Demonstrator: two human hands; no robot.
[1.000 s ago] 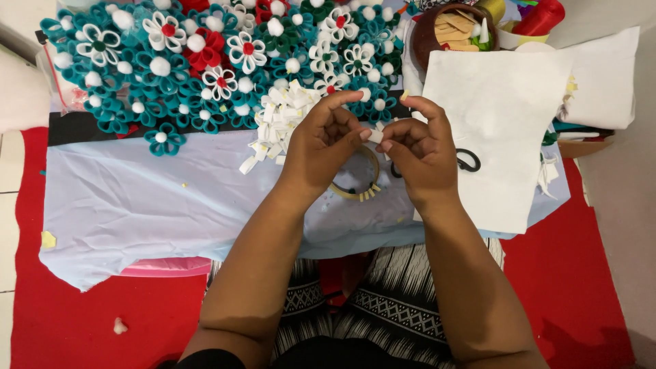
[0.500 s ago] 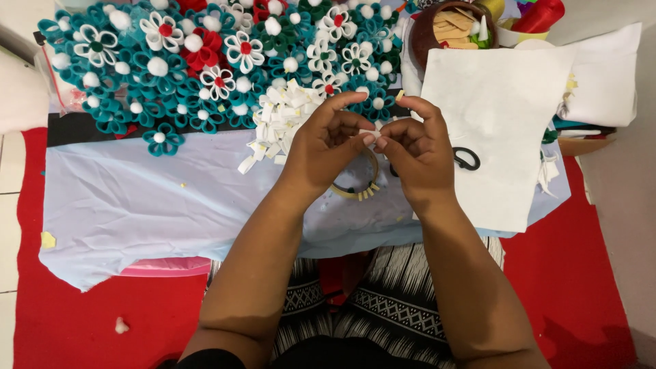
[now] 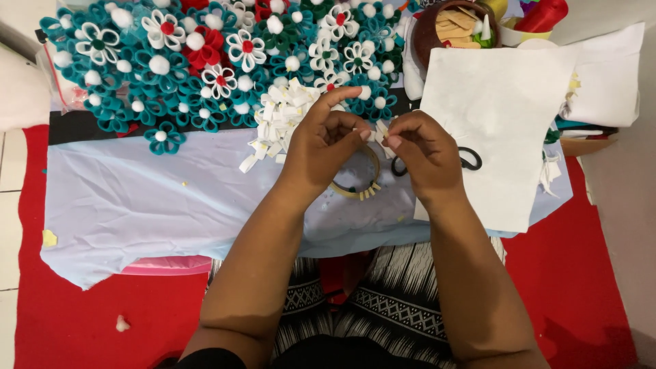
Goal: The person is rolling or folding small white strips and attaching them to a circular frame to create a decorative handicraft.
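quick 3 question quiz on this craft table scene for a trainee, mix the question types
1. True or false: the left hand and right hand meet at the fingertips over a small white strip.
2. What lies under the hands? A tape roll; B cup; C hammer.
3. What colour are most of the folded flowers?

Key: 1 true. 2 A. 3 teal.

Bare pale-blue cloth (image 3: 137,205) on worktop, near left: open passage. Far left blocked by felt flowers (image 3: 178,61). Right: white sheets (image 3: 499,116), scissors (image 3: 468,160). Centre: tape ring (image 3: 362,188), white strips (image 3: 277,119).
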